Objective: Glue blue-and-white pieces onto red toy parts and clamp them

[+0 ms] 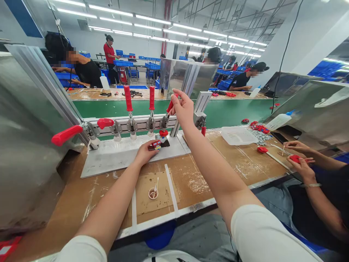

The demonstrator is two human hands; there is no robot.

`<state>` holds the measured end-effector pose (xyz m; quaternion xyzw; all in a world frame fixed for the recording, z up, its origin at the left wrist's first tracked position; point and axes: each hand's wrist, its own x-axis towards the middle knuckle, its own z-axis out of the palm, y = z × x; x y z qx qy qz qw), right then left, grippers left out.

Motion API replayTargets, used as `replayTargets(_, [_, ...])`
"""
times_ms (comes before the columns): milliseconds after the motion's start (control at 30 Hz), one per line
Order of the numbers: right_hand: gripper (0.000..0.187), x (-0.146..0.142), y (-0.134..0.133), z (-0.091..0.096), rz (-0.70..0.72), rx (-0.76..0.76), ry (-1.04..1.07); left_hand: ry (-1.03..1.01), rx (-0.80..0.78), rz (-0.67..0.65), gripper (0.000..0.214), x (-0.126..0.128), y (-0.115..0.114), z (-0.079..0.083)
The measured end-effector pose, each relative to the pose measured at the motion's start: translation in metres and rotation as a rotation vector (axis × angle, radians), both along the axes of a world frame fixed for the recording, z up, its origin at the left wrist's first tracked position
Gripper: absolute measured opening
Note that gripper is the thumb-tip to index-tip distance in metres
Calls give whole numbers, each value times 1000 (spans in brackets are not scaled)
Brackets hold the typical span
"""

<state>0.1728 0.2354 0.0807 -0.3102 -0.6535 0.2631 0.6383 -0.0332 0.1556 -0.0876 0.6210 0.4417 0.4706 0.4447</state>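
Red clamp handle (pixel 170 105) is gripped by right hand (pixel 182 109); left hand (pixel 145 152) pinches red part (pixel 156 145) on plate (pixel 114 160).

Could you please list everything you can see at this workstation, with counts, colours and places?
toggle clamps: about six, red handles, in a row on the rail behind the plate; two stand upright, two lie left
metal plate: one, grey, under the clamps
small part: one, red, white and black, on the plate under a clamp
small cup: one, white, with a stick in it, on the brown pad near the bench edge
plastic tray: one, clear, right of the plate
squeeze bottle: one, white, far right
co-worker's hands: two, at right, holding red pieces
conveyor belt: one, green, behind the bench
left hand: on the small part
right hand: fingers on a red clamp handle
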Motion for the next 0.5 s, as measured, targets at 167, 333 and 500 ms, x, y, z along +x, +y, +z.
replayTargets(167, [54,2,-20,-95,-332,-217,56,-100,-6,24,72,-1,1,3])
replayTargets(333, [67,-13,-21,-160,-170,-479,-80,-186,-65,59,74,-2,5,5])
replayTargets(500, [61,-9,-25,-152,-92,-543,-98,-250,-189,79,68,0,13,6])
